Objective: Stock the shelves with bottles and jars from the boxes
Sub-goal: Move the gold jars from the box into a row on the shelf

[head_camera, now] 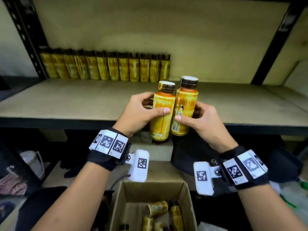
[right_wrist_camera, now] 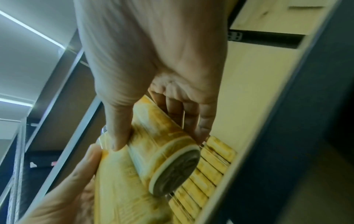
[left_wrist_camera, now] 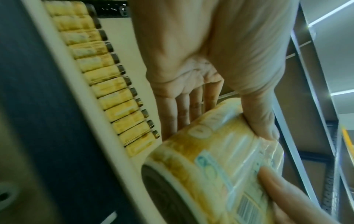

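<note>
Two yellow-labelled bottles with dark brown caps stand nearly upright in the air, long axes vertical, caps up and leaning slightly away toward the shelf, their sides touching. The left hand (head_camera: 140, 112) wraps its thumb and fingers round the left bottle (head_camera: 162, 114), and the right hand (head_camera: 198, 119) grips the right bottle (head_camera: 185, 105) the same way, thumb across the label near a barcode low on its side. Both bottles are held just in front of and above the front edge of the shelf (head_camera: 66, 102), over its bare board. Along the back of that shelf stands a row of shelved bottles (head_camera: 106, 67), about twelve across, all upright with caps up and the same yellow wrap. Below the hands, an open cardboard box (head_camera: 153, 189) holds at least four more of these bottles lying on their sides, pointing different ways. The label print is too blurred to read; only the barcode and a small figure show.
</note>
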Motion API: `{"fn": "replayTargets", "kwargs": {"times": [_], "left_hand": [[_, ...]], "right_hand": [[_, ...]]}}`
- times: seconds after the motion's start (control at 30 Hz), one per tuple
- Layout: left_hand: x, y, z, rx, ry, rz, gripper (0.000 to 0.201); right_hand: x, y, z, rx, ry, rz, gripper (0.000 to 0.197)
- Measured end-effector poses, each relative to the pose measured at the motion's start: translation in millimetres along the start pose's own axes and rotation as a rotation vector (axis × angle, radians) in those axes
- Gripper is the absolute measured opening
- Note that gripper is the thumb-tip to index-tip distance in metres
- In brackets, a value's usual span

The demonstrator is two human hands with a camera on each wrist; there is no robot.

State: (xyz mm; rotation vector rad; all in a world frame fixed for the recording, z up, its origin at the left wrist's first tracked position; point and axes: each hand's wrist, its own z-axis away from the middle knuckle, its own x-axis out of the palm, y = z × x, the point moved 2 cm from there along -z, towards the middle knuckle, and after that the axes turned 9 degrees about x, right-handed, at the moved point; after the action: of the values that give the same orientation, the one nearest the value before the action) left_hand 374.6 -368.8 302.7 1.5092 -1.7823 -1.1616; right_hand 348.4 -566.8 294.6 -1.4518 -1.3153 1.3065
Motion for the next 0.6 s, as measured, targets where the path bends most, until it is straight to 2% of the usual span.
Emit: {"fn": "replayTargets", "kwargs": {"times": [0.07,0.17,0.3,0.37,0.5,0.6], "left_hand": [[-2,16,-24,0.080,0.007,-0.056,0.040],[-5,12,-53,0.114,0.063,-0.161,0.049],[-5,-33,-75,0.024,0.152,-0.332,0.082],[-2,-53,-79,-0.021,0.155,-0.367,0.090],[-1,-54,-77,-0.057,0.150,-0.378,0.075],[-6,-47,-80,-0.080,0.077,-0.429,0.077]], "right_hand": [[-10,-26,-18,-0.058,0.028,0.043,0.036],[-19,-37,-46,-0.075,0.054,0.126,0.038],[-20,-15,-76,0.028,0.075,0.202,0.044],[-20,2,-86,0.091,0.088,0.221,0.048],[-17,25,-90,0.158,0.085,0.262,0.054],[-17,19,-88,0.151,0.076,0.273,0.057]]}}
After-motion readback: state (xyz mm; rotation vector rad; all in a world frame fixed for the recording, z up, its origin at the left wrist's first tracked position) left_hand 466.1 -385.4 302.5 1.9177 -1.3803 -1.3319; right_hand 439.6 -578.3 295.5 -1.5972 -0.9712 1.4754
